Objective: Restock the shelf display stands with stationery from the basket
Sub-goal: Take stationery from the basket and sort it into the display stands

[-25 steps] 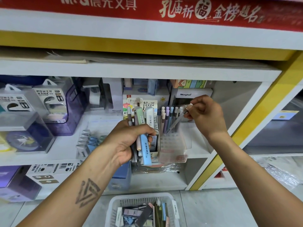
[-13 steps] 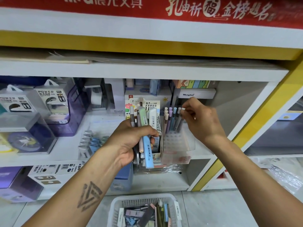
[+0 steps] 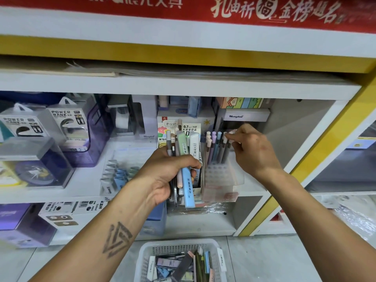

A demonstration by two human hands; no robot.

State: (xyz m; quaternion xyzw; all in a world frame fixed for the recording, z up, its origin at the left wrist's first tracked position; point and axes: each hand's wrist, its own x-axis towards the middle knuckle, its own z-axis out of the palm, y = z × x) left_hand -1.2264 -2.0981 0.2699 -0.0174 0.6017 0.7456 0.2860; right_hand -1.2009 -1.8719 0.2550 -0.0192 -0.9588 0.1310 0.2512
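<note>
My left hand [image 3: 162, 176] is shut on a bundle of stationery [image 3: 184, 151]: pens and slim pastel lead cases in green, white and blue, held upright before the shelf. My right hand [image 3: 252, 151] pinches the white top of a pencil [image 3: 225, 141] that stands in a clear perforated display stand [image 3: 219, 174] with several pastel-capped pencils [image 3: 212, 147]. A white plastic basket [image 3: 179, 246] with more stationery sits on the floor below, between my forearms.
Power bank boxes [image 3: 61, 123] and clear cases fill the shelf's left. A 0.7 mm lead display box [image 3: 191, 129] stands behind my left hand. A small rack of clips [image 3: 120, 174] lies left of it. A yellow shelf post [image 3: 317, 159] slants on the right.
My right hand has moved left and down, bringing the pencil from a tilted position above the stand into an upright place among the others. The left hand keeps its bundle.
</note>
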